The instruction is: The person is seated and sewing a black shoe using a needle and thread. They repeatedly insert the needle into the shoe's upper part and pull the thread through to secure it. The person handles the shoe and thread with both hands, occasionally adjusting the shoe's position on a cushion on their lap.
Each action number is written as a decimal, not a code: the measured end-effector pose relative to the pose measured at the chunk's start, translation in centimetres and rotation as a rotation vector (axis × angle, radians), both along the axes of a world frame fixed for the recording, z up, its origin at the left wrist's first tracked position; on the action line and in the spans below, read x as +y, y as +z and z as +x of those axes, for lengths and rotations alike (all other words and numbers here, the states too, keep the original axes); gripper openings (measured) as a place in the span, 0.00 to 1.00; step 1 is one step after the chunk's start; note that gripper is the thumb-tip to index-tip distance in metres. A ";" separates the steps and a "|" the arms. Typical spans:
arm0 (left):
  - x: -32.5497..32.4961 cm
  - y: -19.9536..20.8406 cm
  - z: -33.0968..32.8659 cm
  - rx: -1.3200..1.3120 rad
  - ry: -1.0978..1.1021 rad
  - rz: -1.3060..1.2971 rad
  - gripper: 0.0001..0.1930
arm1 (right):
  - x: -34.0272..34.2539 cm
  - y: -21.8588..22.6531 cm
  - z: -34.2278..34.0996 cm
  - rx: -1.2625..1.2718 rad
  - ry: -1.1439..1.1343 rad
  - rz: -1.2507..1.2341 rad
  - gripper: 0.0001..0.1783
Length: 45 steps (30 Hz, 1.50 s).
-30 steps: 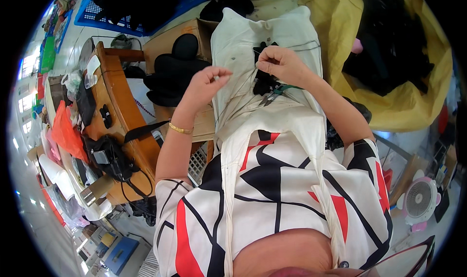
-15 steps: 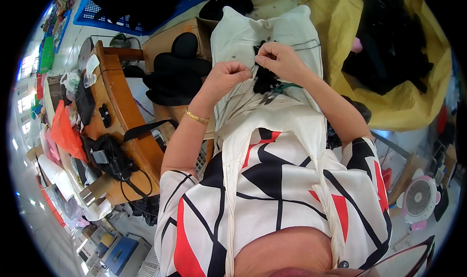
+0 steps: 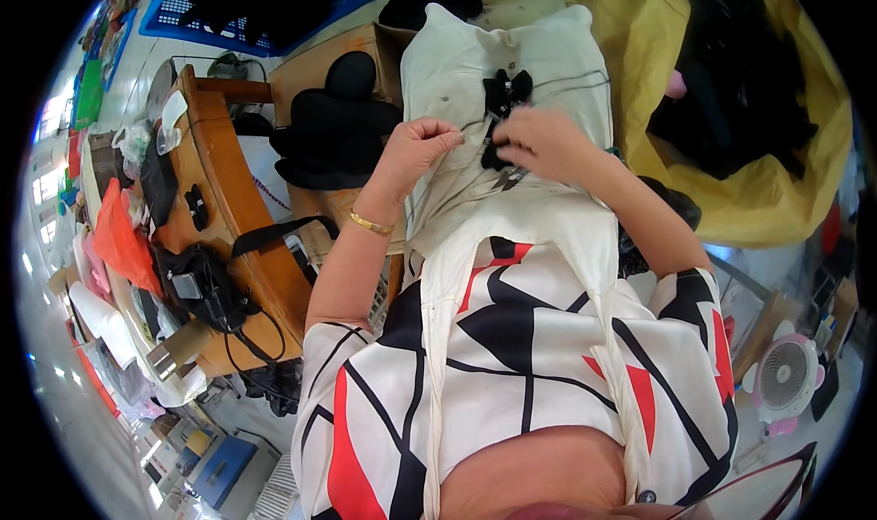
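A white cloth-covered pad (image 3: pixel 562 49) lies in front of me, with a black bow-shaped fabric piece (image 3: pixel 505 89) on it. More black fabric shows just below, partly behind my right hand. My left hand (image 3: pixel 422 150) is pinched closed left of the black piece; a thin dark thread seems to run from its fingertips toward it. My right hand (image 3: pixel 548 143), smeared by motion, is over the lower part of the black fabric. Metal blades (image 3: pixel 512 179), apparently of small scissors, show beneath that hand; their handles are hidden. Thin dark cords (image 3: pixel 574 79) cross the pad on the right.
At left, a wooden table (image 3: pixel 224 168) carries a black bag (image 3: pixel 196 287). Black padded pieces (image 3: pixel 338 132) rest on a cardboard box (image 3: pixel 384 49). A yellow sack (image 3: pixel 630 26) with black material stands at right, a blue basket (image 3: pixel 169 22) at the back, and a fan (image 3: pixel 786 374) lower right.
My right hand has moved down and slightly right from the black piece, uncovering its bow shape and covering the green scissor handles. My left hand has shifted slightly left, still pinched.
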<state>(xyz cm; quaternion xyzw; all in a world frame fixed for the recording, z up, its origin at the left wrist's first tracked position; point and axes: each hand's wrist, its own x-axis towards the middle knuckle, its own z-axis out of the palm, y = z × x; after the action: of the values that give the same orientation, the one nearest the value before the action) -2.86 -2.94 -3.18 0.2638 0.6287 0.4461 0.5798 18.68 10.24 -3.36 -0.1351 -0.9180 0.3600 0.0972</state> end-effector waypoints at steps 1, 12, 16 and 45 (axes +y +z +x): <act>-0.1 -0.1 -0.2 0.005 -0.006 -0.002 0.07 | -0.4 0.4 0.7 -0.070 0.096 0.062 0.14; 0.0 0.1 -0.1 -0.113 0.112 -0.131 0.04 | -1.4 -2.2 2.6 -0.211 0.187 0.179 0.09; -0.1 -0.1 -0.2 -0.177 0.184 -0.159 0.05 | -1.0 -0.4 1.8 -0.114 -0.060 -0.140 0.12; 0.4 -0.4 0.9 -0.243 0.193 -0.134 0.05 | -3.8 -2.0 -3.3 -0.186 -0.213 -0.654 0.23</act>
<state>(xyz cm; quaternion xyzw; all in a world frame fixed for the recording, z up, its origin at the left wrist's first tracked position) -1.94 -2.56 -3.61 0.1072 0.6048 0.4854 0.6222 15.40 6.40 -5.39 -0.2861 -0.7400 0.6087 0.0018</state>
